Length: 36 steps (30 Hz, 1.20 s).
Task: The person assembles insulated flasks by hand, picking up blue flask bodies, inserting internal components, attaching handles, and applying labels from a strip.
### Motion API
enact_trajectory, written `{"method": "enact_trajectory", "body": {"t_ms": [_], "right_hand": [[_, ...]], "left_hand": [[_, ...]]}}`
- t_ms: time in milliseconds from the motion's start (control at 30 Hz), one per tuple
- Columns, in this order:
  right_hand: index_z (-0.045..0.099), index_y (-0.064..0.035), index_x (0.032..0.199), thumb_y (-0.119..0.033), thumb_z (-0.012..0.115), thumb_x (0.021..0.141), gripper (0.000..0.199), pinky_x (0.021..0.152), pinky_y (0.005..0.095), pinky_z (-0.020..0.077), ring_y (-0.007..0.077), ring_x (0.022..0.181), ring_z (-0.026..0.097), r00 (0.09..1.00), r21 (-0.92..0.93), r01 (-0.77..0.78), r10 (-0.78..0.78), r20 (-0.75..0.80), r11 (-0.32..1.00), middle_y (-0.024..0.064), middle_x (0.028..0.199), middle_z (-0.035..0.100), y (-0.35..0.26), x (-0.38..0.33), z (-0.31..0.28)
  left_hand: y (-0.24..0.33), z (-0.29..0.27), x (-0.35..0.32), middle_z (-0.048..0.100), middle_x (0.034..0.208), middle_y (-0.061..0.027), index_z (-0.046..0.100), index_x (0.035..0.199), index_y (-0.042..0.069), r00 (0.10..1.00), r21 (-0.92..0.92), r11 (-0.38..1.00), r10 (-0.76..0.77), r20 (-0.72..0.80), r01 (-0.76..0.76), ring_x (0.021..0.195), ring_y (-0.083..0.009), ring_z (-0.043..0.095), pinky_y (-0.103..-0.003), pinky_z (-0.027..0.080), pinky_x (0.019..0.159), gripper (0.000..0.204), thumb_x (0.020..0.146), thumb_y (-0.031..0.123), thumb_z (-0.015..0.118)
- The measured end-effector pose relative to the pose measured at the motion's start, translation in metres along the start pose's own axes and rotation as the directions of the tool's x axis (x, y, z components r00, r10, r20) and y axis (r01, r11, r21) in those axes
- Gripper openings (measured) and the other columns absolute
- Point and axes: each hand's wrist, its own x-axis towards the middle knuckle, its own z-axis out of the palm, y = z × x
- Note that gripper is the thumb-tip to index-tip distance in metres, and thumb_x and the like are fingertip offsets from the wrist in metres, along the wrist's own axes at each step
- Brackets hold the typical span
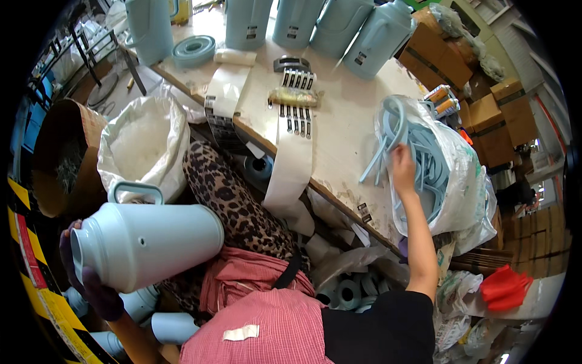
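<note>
A light blue thermos flask body (pixel 167 242) lies on its side across my lap, its open neck facing left and a handle (pixel 140 186) on its upper side. A small hole shows in its wall. My left hand (pixel 97 290), in a dark purple glove, is closed around the neck end. Out to the right, my bare right hand (pixel 402 167) pinches a light blue plastic handle (pixel 396 115) at the mouth of a white plastic bag (pixel 464 197). Many similar loose handles (pixel 427 155) are heaped in that bag. My fingertips are partly hidden.
Several light blue flasks (pixel 248 24) stand along the table's (pixel 339 133) far side, beside a round lid (pixel 194 48). A label strip (pixel 290 164) hangs over the table edge. Left are a white sack (pixel 142 136) and a brown drum (pixel 63 155). More flask bodies (pixel 173 327) lie below.
</note>
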Motion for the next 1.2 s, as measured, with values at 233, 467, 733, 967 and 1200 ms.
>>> {"method": "enact_trajectory", "body": {"t_ms": [233,467,733,967,1200], "right_hand": [[0.044,0.0016,0.141,-0.016,0.038,0.109,0.038,0.083,0.0324,0.0459,0.0181,0.083,0.055,0.529,0.702,0.083,0.566,-0.632,0.707,0.0085,0.091,0.059,-0.016,0.038,-0.005],[0.006,-0.0029,0.160,-0.016,0.051,0.105,0.072,0.049,0.0235,0.0349,0.0099,0.058,0.041,0.523,0.447,0.462,0.171,-0.835,0.766,0.0033,0.077,0.047,-0.149,0.076,-0.051],[0.035,-0.0124,0.154,-0.027,0.045,0.109,0.048,0.037,0.0206,0.0267,0.0041,0.039,0.030,0.953,0.444,-0.293,-0.298,0.061,-0.847,-0.0012,0.074,0.043,-0.389,0.023,-0.028],[0.037,-0.0119,0.153,-0.024,0.044,0.110,0.045,0.039,0.0204,0.0261,0.0025,0.041,0.030,0.960,0.508,-0.279,-0.232,0.155,-0.815,-0.0012,0.077,0.045,-0.423,0.000,-0.041],[0.037,-0.0094,0.152,-0.023,0.041,0.110,0.044,0.039,0.0179,0.0264,0.0018,0.042,0.031,0.838,0.424,-0.536,-0.399,0.371,-0.730,-0.0030,0.076,0.041,-0.414,-0.010,-0.022]], "left_hand": [[0.008,0.018,-0.014,0.047,0.147,-0.0243,0.034,0.148,-0.007,0.978,0.316,0.949,0.046,-0.205,0.021,0.133,-0.0402,0.050,-0.053,0.041,0.111,0.071,0.101,0.046,0.039],[0.045,0.026,-0.052,0.052,0.134,-0.0199,0.043,0.146,0.016,0.963,0.317,0.911,0.266,0.034,-0.263,0.128,-0.0400,0.049,-0.059,0.032,0.114,0.075,0.084,0.052,0.064],[0.084,0.068,-0.069,0.058,0.129,-0.0119,0.023,0.155,0.025,0.956,0.601,0.768,0.047,0.288,-0.219,0.123,-0.0400,0.054,-0.065,0.015,0.120,0.114,0.063,0.061,0.081],[0.060,0.084,-0.072,0.061,0.127,-0.0147,0.031,0.150,0.014,0.994,0.621,0.777,0.097,0.040,-0.101,0.139,-0.0376,0.042,-0.059,0.014,0.122,0.101,0.076,0.060,0.080],[0.081,0.093,-0.046,0.046,0.147,-0.0145,0.038,0.150,0.012,0.703,-0.100,0.885,-0.425,-0.571,0.455,0.140,-0.0280,0.039,-0.052,0.038,0.111,0.080,0.090,0.059,0.060]]}}
